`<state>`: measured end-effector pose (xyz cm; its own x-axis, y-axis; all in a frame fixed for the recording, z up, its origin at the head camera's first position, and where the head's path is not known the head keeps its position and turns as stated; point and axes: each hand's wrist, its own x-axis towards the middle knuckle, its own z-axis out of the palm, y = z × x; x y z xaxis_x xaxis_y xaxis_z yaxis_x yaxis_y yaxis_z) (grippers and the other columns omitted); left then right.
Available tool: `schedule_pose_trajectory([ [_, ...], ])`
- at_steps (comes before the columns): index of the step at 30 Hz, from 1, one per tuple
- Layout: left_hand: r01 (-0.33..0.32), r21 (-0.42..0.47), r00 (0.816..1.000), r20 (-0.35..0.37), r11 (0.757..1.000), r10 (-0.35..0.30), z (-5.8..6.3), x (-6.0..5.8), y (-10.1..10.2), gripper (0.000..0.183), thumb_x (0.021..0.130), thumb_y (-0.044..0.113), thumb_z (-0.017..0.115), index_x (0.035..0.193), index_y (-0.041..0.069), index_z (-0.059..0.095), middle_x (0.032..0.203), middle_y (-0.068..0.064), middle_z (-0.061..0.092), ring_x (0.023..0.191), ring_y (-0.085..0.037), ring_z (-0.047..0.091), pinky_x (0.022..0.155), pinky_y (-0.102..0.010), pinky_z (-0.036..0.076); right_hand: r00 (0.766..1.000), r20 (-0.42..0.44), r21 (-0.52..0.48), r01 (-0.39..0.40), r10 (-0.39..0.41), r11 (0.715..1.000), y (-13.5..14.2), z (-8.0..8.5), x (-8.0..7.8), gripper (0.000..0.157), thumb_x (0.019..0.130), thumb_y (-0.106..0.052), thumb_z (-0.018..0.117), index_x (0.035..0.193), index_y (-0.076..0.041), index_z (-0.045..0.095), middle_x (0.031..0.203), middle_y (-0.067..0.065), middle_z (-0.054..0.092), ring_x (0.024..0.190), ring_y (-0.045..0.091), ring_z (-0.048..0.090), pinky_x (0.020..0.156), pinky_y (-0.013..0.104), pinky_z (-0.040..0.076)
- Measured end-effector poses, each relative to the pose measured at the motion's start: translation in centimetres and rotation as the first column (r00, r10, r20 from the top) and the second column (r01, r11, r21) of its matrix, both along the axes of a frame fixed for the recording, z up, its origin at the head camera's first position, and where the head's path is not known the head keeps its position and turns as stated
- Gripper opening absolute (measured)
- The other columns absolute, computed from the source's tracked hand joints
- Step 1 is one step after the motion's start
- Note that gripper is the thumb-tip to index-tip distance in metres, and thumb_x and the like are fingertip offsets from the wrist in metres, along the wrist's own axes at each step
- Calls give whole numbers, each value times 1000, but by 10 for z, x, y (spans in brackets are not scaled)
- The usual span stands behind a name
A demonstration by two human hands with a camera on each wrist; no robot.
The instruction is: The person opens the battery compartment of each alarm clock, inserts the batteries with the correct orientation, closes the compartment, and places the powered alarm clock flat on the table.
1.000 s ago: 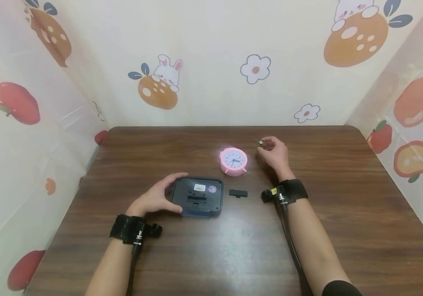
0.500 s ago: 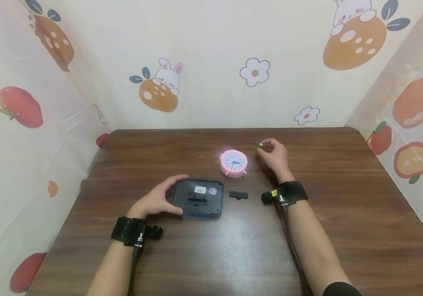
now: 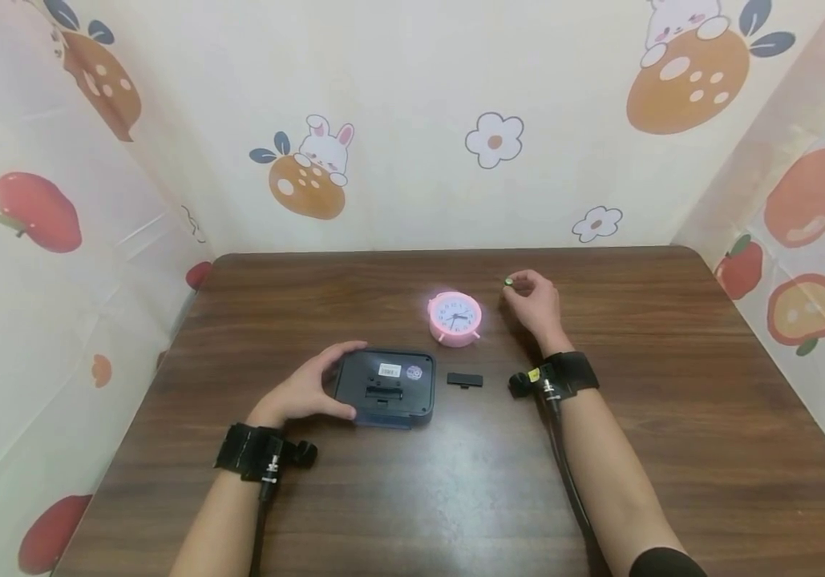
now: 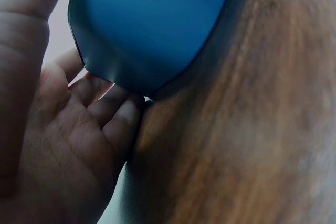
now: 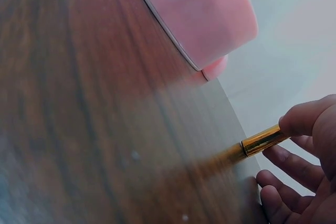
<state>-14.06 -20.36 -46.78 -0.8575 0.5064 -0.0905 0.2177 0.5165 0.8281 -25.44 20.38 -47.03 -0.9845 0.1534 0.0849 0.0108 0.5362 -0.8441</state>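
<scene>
My left hand (image 3: 305,388) grips the left side of a black rectangular device (image 3: 412,393), thumb at the near edge and fingers at the far one. The device lies back up, with a label, a round sticker and an uncovered battery slot; in the left wrist view its side (image 4: 152,19) looks glossy blue. Its small black battery cover (image 3: 465,380) lies to the right. Farther back, my right hand (image 3: 536,304) pinches a battery (image 3: 509,282) by its upper end. Gold-coloured in the right wrist view, the battery (image 5: 262,140) stands upright with its lower end on the tabletop.
A round pink alarm clock (image 3: 455,319) sits face up between the two hands, behind the battery cover. The brown wooden table (image 3: 426,497) meets a patterned wall covering (image 3: 412,176) at the back and sides.
The whole head view has shifted slightly. Both hands hold their places, with the device and the battery in the same grips.
</scene>
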Motion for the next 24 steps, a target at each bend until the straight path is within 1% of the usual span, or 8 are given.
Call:
schedule_pose_trajectory([
  [6, 4, 5, 1000, -3, 1000, -4, 0, 1, 0, 97, 65, 42, 87, 146, 37, 34, 150, 11, 35, 139, -24, 32, 110, -63, 26, 1000, -25, -37, -7, 6, 999, 1, -2, 3, 23, 90, -20, 62, 109, -8, 62, 115, 12, 64, 109, 31, 60, 95, 48, 50],
  [10, 7, 15, 1000, -1, 1000, -7, 0, 1, 1, 98, 65, 40, 88, 147, 34, 34, 149, 11, 37, 138, -23, 34, 110, -62, 27, 999, -44, -49, -3, 1, 999, 2, -1, 4, 22, 89, -20, 62, 108, -8, 62, 115, 12, 64, 108, 31, 60, 94, 48, 50],
  [19, -5, 4, 1000, -2, 1000, 5, -1, 1, 0, 98, 63, 43, 88, 145, 40, 35, 149, 12, 36, 138, -23, 33, 110, -63, 25, 997, -77, -59, 7, -11, 998, 5, 3, 13, 21, 88, -20, 63, 104, -7, 62, 110, 13, 64, 102, 30, 61, 87, 44, 50],
  [24, -8, -1, 1000, 3, 1000, 8, 0, 1, 0, 98, 62, 44, 88, 144, 43, 35, 148, 11, 37, 135, -23, 36, 109, -63, 27, 995, -101, -68, 13, -20, 998, 3, 5, 17, 21, 87, -19, 64, 103, -7, 63, 110, 13, 65, 100, 31, 62, 86, 44, 50],
])
